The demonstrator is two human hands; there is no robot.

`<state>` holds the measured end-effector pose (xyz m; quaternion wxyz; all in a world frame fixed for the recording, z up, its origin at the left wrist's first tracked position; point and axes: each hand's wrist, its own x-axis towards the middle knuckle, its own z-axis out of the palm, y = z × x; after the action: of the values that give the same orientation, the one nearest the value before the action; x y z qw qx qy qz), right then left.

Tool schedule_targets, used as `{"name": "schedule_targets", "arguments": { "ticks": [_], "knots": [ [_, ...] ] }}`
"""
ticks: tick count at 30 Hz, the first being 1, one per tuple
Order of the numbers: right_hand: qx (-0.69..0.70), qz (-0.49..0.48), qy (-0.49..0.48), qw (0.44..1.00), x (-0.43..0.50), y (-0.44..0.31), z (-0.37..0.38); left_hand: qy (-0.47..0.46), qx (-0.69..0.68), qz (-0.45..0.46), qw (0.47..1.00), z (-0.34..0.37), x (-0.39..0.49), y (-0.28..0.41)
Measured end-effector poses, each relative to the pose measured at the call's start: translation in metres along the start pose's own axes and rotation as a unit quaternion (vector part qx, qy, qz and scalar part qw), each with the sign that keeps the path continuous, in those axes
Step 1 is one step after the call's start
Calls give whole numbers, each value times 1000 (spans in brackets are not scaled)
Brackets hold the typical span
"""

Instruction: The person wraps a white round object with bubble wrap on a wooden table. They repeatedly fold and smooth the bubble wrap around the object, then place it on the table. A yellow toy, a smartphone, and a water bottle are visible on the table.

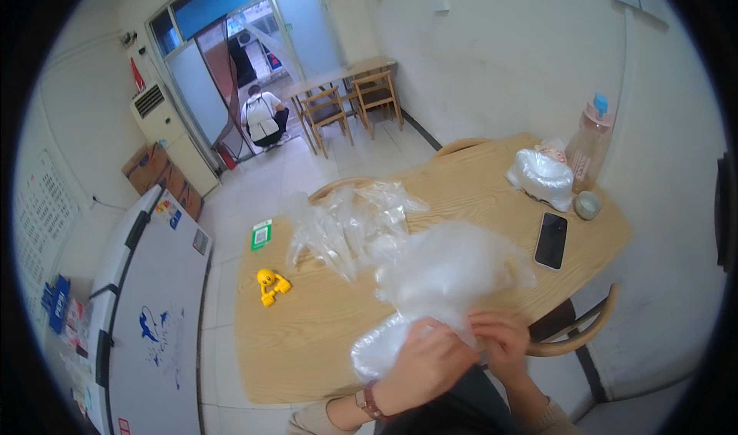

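Note:
At the table's near edge, my left hand (435,351), with a watch at the wrist, pinches the gathered near end of a clear plastic bag (461,262). Close beside it, my right hand (500,336) grips the same end with bent fingers. The bag is puffed out over the tabletop and partly blurred. Under and left of it lies a folded bundle of plastic film (376,345), partly hidden by my left hand. Farther off, crumpled clear plastic bags (351,216) spread across the table. My exact fingertip contact is hard to make out.
The wooden table (311,343) holds a yellow toy figure (270,285), a green printed-code card (262,235), a phone (551,241), a small cup (587,205), a bag bundle (542,175) and a pink bottle (591,147). A chest freezer (155,320) stands left; a person (262,117) squats at the doorway.

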<state>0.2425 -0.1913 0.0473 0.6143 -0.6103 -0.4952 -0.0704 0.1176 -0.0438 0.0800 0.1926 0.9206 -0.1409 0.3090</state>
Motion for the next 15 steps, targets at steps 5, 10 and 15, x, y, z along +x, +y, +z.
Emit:
{"name": "schedule_targets", "arguments": {
  "ticks": [5,10,15],
  "knots": [
    [406,102,-265,869,57,26,34,-92,-79,91,988,8,19,50],
    [7,-72,-462,884,104,-1,56,-22,-131,94,987,-57,-3,54],
    [-138,75,-627,763,82,-19,70,339,-358,-385,781,-106,-44,34]
  ]
}}
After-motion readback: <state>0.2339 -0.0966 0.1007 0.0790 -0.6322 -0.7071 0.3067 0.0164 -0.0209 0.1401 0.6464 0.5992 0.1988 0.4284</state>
